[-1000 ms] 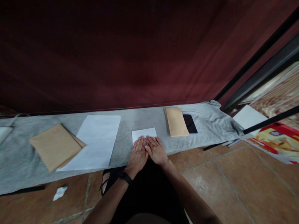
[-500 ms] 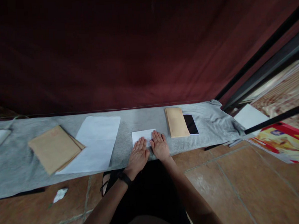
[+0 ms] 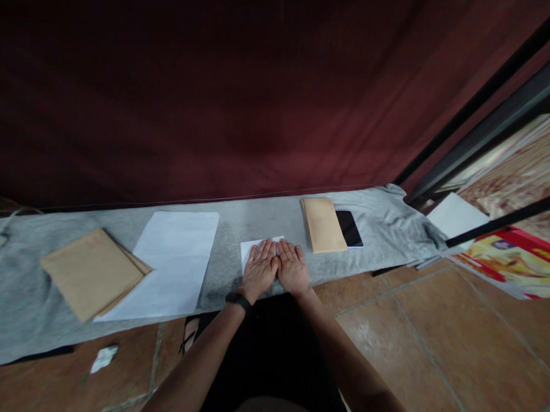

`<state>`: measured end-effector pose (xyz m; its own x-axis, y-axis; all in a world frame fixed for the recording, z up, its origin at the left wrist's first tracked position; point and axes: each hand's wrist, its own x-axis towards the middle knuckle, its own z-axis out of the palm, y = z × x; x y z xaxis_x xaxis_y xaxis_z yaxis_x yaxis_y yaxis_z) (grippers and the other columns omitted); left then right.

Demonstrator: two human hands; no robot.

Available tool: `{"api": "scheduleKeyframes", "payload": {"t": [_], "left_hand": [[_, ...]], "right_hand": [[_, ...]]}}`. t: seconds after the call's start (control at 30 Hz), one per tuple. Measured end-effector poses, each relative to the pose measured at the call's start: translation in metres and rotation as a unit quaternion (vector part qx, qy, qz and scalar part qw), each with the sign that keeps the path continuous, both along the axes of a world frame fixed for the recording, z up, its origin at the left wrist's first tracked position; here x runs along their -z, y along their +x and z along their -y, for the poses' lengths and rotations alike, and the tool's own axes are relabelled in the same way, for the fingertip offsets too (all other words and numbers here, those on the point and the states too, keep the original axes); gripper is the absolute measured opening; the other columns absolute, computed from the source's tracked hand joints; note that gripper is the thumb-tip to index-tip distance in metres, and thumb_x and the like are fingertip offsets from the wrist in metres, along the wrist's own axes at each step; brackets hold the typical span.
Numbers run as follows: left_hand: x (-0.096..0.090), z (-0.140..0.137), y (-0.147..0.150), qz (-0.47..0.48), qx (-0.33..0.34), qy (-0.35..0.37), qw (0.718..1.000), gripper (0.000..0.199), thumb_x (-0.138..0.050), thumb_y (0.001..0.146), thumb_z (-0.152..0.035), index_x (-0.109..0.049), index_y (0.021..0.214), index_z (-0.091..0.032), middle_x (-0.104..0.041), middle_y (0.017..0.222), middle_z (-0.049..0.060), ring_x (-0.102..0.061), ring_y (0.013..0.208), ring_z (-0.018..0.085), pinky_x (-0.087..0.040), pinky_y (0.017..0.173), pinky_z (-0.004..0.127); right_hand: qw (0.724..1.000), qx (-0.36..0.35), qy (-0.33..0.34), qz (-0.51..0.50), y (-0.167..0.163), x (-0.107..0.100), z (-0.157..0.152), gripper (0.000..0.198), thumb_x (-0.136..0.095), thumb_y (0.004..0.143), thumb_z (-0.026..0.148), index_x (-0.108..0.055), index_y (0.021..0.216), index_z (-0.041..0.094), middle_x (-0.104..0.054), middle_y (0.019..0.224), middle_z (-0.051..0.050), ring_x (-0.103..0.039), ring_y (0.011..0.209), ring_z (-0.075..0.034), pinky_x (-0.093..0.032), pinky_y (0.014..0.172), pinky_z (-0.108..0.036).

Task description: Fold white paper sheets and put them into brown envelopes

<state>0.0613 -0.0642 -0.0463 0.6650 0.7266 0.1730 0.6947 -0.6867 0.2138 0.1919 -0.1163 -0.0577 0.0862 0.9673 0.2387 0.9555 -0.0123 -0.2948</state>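
Note:
A small folded white paper (image 3: 246, 250) lies on the grey cloth in front of me, mostly covered by my hands. My left hand (image 3: 260, 269) rests flat on it, fingers stretched out and pointing away from me; a dark band is on that wrist. Flat beside it, my right hand (image 3: 292, 268) presses on the paper's right part, its fingers also straight. The two hands touch or nearly touch at the thumbs. To the right is a stack of brown envelopes (image 3: 324, 225), and to the left lie large white sheets (image 3: 178, 254).
More brown envelopes (image 3: 94, 271) overlap the white sheets. A phone (image 3: 349, 228) lies partly under the right stack. Grey cloth (image 3: 257, 213) covers the narrow bench before a dark red curtain (image 3: 233, 110). Black metal bars (image 3: 510, 217) and a colourful box (image 3: 522, 260) stand right. Crumpled paper (image 3: 103, 358) lies on the tiles.
My left hand has slid right and slightly forward over the folded paper, closing the gap to my right hand. The right hand has hardly moved. The view has shifted slightly.

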Motion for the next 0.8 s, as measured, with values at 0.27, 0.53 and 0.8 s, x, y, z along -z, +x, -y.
{"api": "scheduleKeyframes", "payload": {"t": [0.27,0.53,0.8], "left_hand": [[-0.002,-0.007,-0.012,-0.008,-0.050,0.008,0.999,0.057,-0.026,0.098,-0.024,-0.038,0.150,-0.003,-0.035,0.159,0.015,-0.024,0.151,0.023,-0.016,0.125,0.045],[0.002,-0.007,-0.028,-0.045,-0.115,0.025,0.992,0.059,-0.026,0.099,-0.026,-0.034,0.152,-0.003,-0.032,0.160,0.014,-0.023,0.152,0.024,-0.016,0.125,0.045],[0.004,-0.006,-0.031,-0.045,-0.102,0.033,0.993,0.059,-0.030,0.097,-0.025,-0.035,0.152,-0.004,-0.033,0.160,0.014,-0.023,0.151,0.025,-0.017,0.124,0.046]], "right_hand": [[1.000,0.013,0.008,-0.005,-0.002,-0.002,-0.001,0.049,-0.037,0.104,0.031,-0.044,0.149,0.014,-0.044,0.154,-0.011,-0.041,0.143,-0.025,-0.024,0.121,-0.046],[1.000,0.008,-0.012,-0.015,-0.001,-0.008,0.000,0.050,-0.034,0.105,0.031,-0.040,0.151,0.012,-0.042,0.155,-0.011,-0.038,0.144,-0.025,-0.021,0.121,-0.047],[0.998,-0.055,-0.028,-0.027,-0.013,-0.021,-0.013,0.048,-0.030,0.107,0.037,-0.046,0.148,0.018,-0.045,0.154,-0.007,-0.038,0.145,-0.023,-0.017,0.123,-0.048]]}}
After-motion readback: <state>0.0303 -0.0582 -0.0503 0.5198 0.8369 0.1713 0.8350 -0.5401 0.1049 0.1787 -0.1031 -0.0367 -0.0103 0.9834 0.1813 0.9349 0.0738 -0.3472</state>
